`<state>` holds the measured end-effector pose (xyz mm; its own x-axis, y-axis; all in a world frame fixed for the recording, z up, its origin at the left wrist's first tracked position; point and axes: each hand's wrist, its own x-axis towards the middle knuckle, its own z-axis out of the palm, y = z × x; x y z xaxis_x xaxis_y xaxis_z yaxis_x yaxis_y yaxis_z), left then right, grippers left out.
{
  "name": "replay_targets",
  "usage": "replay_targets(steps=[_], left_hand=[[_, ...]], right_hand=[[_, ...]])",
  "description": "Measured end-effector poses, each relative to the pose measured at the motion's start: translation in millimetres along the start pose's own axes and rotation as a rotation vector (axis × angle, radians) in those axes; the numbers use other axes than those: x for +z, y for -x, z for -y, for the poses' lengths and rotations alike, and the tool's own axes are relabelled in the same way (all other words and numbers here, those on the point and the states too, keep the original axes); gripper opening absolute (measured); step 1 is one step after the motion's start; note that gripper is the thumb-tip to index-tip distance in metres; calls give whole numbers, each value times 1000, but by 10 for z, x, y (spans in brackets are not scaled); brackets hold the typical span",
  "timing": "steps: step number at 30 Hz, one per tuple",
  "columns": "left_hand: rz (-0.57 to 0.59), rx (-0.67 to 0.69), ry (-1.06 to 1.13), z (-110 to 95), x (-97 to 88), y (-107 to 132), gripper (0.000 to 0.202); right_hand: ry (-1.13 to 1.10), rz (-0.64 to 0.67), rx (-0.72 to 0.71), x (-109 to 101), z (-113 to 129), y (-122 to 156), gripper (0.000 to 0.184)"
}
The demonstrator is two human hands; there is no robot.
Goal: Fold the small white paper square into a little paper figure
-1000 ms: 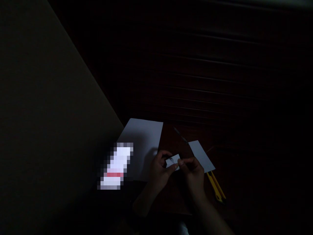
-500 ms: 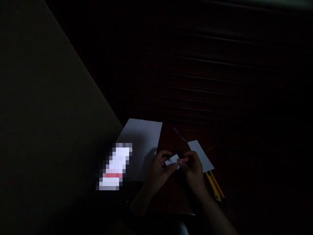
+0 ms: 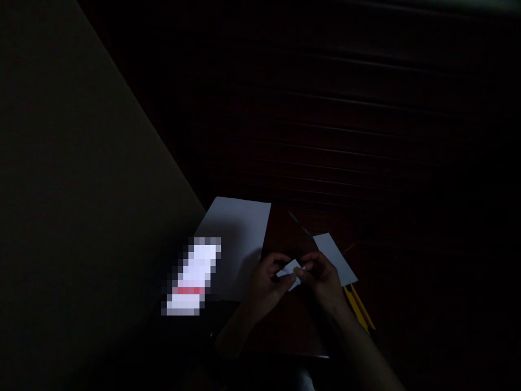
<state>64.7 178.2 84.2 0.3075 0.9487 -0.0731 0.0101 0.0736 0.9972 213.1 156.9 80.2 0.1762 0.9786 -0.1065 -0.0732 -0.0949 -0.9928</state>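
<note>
A small piece of folded white paper (image 3: pixel 292 266) is held between my two hands above the dark table. My left hand (image 3: pixel 266 279) grips its left side, with the thumb pressed on the near edge. On the other side my right hand (image 3: pixel 324 279) pinches the paper's right corner between thumb and fingers. Both thumbs nearly meet over it. The exact folds are hard to make out in the dim light. Just beyond my right hand lies a white paper sheet (image 3: pixel 336 259), partly over a yellow utility knife (image 3: pixel 358 308).
A larger white sheet (image 3: pixel 240 222) lies at the left, with a bright blurred-out screen (image 3: pixel 193 277) over its near left part. A thin pen-like object (image 3: pixel 300 225) rests at the back of the table. Dark slatted panelling stands behind; a pale wall (image 3: pixel 81 163) is at left.
The small paper has turned and shifted slightly between my fingers, and more of its lower corner shows. My right forearm has moved a little right, covering more of the utility knife.
</note>
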Motion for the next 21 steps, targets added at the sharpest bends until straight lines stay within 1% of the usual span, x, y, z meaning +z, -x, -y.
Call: replay_targets(steps=[3, 8, 10, 12, 13, 15, 19, 21], left_hand=[[43, -22, -86, 28, -30, -13, 22], [2, -31, -307, 83, -75, -37, 35], [-28, -6, -383, 67, -77, -28, 36], [-48, 27, -440, 24, -63, -9, 35], [-45, 44, -453, -3, -51, 4, 34], [-19, 73, -459, -54, -22, 27, 31], [5, 90, -504, -113, 24, 59, 30], [4, 94, -518, -127, 28, 66, 30]], right_hand=[[17, 2, -13, -15, 5, -6, 23], [76, 12, -43, -27, 50, 7, 25], [108, 58, -44, -39, 81, 20, 27], [119, 149, -24, -57, 111, 34, 29], [122, 186, -17, -65, 124, 39, 29], [132, 217, -24, -76, 141, 48, 29], [144, 227, -52, -61, 140, 61, 31], [131, 204, -58, -41, 126, 70, 31]])
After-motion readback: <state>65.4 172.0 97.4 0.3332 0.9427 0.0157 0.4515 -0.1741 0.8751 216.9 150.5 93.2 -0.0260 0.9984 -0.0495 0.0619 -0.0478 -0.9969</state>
